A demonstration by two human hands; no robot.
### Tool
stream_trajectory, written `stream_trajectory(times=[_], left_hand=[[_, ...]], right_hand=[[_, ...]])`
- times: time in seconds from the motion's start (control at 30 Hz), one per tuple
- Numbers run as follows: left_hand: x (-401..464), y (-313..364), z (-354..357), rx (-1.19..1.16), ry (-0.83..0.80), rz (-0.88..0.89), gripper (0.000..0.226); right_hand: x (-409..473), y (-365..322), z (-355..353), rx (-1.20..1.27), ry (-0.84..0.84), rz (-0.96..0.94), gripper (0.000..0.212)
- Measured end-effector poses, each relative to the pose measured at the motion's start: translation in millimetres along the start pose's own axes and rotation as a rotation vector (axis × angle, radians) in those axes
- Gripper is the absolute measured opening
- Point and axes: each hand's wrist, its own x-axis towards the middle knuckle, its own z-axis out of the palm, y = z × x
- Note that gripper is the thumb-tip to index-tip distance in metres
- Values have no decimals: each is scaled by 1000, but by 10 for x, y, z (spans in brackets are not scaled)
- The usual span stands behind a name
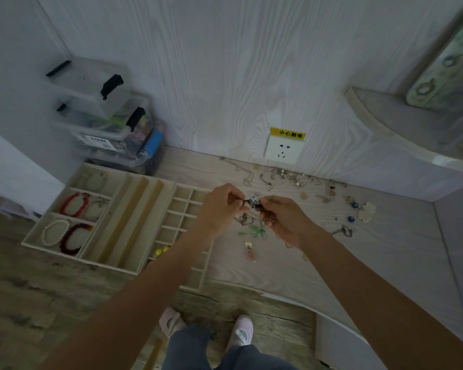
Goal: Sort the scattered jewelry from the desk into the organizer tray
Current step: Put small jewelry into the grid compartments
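I have a small dark earring (251, 203) strung between my two hands, lifted a little above the surface (385, 257). My left hand (219, 209) pinches its left end with thumb and forefinger, the other fingers curled under; my right hand (284, 222) pinches the right end the same way. The piece lies across me, its long axis running left to right, nearly level, with a blue-and-white bit toward the right end. Which end is the hook I cannot tell; it is too small.

The tray (134, 268) sits to my left, and its grid of small cells (182, 209) begins just beside my left hand, partly under that wrist. So the left hand is the nearer one for the drop, I think, and the move runs leftward along the piece's own axis. The remaining scattered jewelry (284, 177) lies beyond and to the right of my hands, along the wall.
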Motion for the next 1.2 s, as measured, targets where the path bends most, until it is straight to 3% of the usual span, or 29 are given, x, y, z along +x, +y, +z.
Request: stream_trajectory(times=[0.13,0.27,0.43,0.7,0.93,1.1,1.2], left_hand=[[11,47,-21,266,43,71,21],[31,99,-48,361,106,150,18],[33,180,-88,56,66,91,11],[24,130,-216,-288,65,-32,6],[-87,-74,-419,-360,104,-114,12],[-224,-276,-611,-289,132,-125,14],[-356,-355,-720,-181,50,-131,12]], right_hand=[[0,-3,-1,-36,5,-21,17],[-5,-20,-64,-113,-15,-46,15],[-20,-75,-109,-311,-113,-91,33],[-26,-44,-87,-472,-204,-105,11],[31,15,54,-428,-226,-66,13],[-6,82,189,-432,-275,-60,13],[-21,158,266,-478,-257,-72,13]])
